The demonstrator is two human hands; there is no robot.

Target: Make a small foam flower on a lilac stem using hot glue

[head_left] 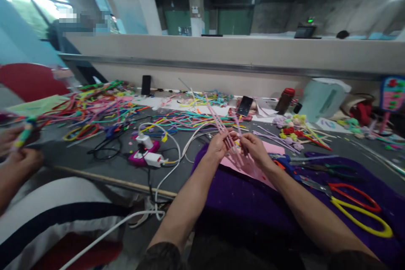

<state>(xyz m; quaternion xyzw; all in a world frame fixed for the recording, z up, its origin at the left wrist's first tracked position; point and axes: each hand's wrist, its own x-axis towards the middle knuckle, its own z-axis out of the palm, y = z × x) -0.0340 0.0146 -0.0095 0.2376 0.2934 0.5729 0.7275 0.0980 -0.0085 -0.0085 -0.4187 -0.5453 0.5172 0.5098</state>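
My left hand [218, 145] is closed around several pale pink pipe cleaners [214, 113], which stick up and lean to the left above the fingers. Close beside it, my right hand [254, 147] pinches a lilac-pink pipe cleaner [238, 125]; its fingertips are partly blurred. Both hands are over a pink sheet [274, 148] lying on a dark purple cloth [228, 192]. Right of my right forearm are large scissors [335, 197] with red and yellow handles, pliers [340, 171] and a blue-handled tool [286, 163].
Loose coloured pipe cleaners [177, 121] cover the table's back. A power strip [145, 158] with plugs and white cables is left of my arms. Pompom flowers [289, 130], a phone [245, 106] and a red-capped bottle [285, 100] stand beyond. A co-worker's hands [23, 160] work at far left.
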